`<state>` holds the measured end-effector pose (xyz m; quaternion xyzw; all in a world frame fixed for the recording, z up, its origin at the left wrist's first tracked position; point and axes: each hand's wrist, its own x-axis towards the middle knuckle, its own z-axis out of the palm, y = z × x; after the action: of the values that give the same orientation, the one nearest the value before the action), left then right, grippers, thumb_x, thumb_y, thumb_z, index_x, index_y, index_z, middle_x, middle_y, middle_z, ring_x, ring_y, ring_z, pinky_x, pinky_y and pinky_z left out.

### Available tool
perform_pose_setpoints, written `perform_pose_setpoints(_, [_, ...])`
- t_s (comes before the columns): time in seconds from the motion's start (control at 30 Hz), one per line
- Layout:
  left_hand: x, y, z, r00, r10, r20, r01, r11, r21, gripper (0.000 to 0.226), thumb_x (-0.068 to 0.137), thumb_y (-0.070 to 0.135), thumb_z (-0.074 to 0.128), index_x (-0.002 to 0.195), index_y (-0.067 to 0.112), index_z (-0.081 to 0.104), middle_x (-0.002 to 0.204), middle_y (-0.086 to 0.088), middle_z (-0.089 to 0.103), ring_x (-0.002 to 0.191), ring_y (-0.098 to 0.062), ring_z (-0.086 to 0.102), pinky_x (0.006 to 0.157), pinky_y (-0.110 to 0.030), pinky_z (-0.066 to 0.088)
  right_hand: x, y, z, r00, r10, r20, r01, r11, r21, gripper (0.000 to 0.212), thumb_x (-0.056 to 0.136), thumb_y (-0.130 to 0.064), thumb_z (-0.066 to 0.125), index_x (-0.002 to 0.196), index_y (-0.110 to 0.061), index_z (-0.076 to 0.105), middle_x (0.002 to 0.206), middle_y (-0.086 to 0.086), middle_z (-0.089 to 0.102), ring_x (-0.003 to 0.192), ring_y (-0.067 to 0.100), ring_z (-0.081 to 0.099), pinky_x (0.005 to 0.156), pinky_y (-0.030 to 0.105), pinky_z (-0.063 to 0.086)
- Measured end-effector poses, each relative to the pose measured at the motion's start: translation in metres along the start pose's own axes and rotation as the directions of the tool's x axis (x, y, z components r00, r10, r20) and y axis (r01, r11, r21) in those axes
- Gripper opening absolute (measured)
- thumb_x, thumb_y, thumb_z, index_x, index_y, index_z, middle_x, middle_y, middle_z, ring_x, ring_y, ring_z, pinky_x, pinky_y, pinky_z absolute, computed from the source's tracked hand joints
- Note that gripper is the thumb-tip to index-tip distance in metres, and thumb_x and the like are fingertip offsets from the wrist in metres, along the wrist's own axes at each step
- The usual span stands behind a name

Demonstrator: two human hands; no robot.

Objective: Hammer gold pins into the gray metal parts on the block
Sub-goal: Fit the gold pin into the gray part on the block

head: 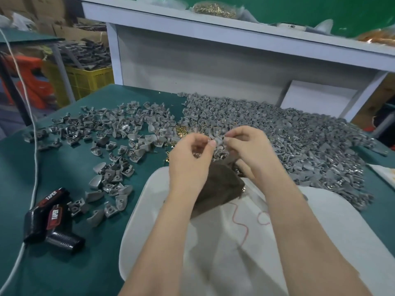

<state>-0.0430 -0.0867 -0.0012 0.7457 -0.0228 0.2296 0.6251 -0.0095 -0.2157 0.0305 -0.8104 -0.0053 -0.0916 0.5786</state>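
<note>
Far left: black tool marked TAPER [49, 218] and a white cable [34, 167] lie on the green counter [42, 263], not in use. Loose gray parts [111, 133] are scattered beside them. A small pile of gold pins [180, 131] sits just left of the hands.

The left hand [190, 161] is raised with fingers curled, thumb tip against one gray metal part [218, 142]. The right hand [250, 146] pinches the same part from the other side. The hands are together, both on that part, and it is held in the air above the dark block [220, 184], not seated on it. Can't tell if a pin is already in the hole; too blurred. The block rests on a white cloth [224, 242]. A big heap of gray parts [299, 142] lies right of that.

Step, as I judge it: loading a pin into the part by hand. To do it well, turn the hole side up, start the pin straight, then set the part flat and steady on the block before striking. No hammer is in view, so one needs fetching. Risk: a tilted pin bends or jumps out.
</note>
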Motion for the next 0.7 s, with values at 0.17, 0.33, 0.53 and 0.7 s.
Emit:
perform_pose_setpoints(0.17, [-0.011, 0.003, 0.009, 0.928, -0.153, 0.339, -0.059, 0.839, 0.541, 0.012, 0.085, 0.036, 0.067, 0.075, 0.031, 0.06, 0.081, 0.016, 0.062, 0.097, -0.014, 0.059, 0.085, -0.032, 0.031, -0.037, 0.02, -0.029, 0.999, 0.023, 0.045, -0.025, 0.999, 0.049, 0.022, 0.086, 0.005, 0.058, 0.079, -0.014, 0.066, 0.078, 0.01, 0.07, 0.073, 0.016, 0.065, 0.073, 0.026, 0.055])
perform_pose_setpoints(0.33, [-0.008, 0.005, 0.003, 0.935, -0.115, 0.336, -0.085, 0.847, 0.524, 0.011, 0.081, 0.041, 0.068, 0.091, 0.038, 0.063, 0.097, 0.016, 0.06, 0.109, -0.016, 0.052, 0.088, -0.035, 0.031, -0.045, 0.029, -0.018, 0.992, -0.126, 0.005, 0.126, 0.99, -0.06, 0.027, 0.085, 0.006, 0.06, 0.08, -0.021, 0.063, 0.086, 0.006, 0.069, 0.084, 0.02, 0.065, 0.083, 0.034, 0.054])
perform_pose_setpoints(0.53, [-0.008, 0.009, 0.006, 0.926, 0.031, 0.376, -0.153, 0.941, 0.3, 0.01, 0.087, 0.018, 0.064, 0.086, 0.027, 0.066, 0.079, 0.017, 0.06, 0.088, -0.011, 0.059, 0.093, -0.04, 0.044, -0.045, 0.031, -0.008, 0.985, -0.171, -0.015, 0.17, 0.985, -0.037, 0.028, 0.086, -0.002, 0.063, 0.084, -0.03, 0.06, 0.084, -0.002, 0.067, 0.081, 0.012, 0.065, 0.076, 0.03, 0.053])
perform_pose_setpoints(0.7, [-0.009, 0.01, 0.006, 0.932, 0.111, 0.346, -0.223, 0.926, 0.305, 0.01, 0.088, 0.017, 0.062, 0.087, 0.022, 0.07, 0.083, 0.01, 0.06, 0.088, -0.015, 0.054, 0.089, -0.042, 0.044, -0.045, 0.032, -0.008, 0.996, -0.082, -0.026, 0.085, 0.99, 0.109, 0.017, 0.087, -0.005, 0.062, 0.083, -0.021, 0.065, 0.078, 0.002, 0.071, 0.072, 0.012, 0.065, 0.073, 0.032, 0.054])
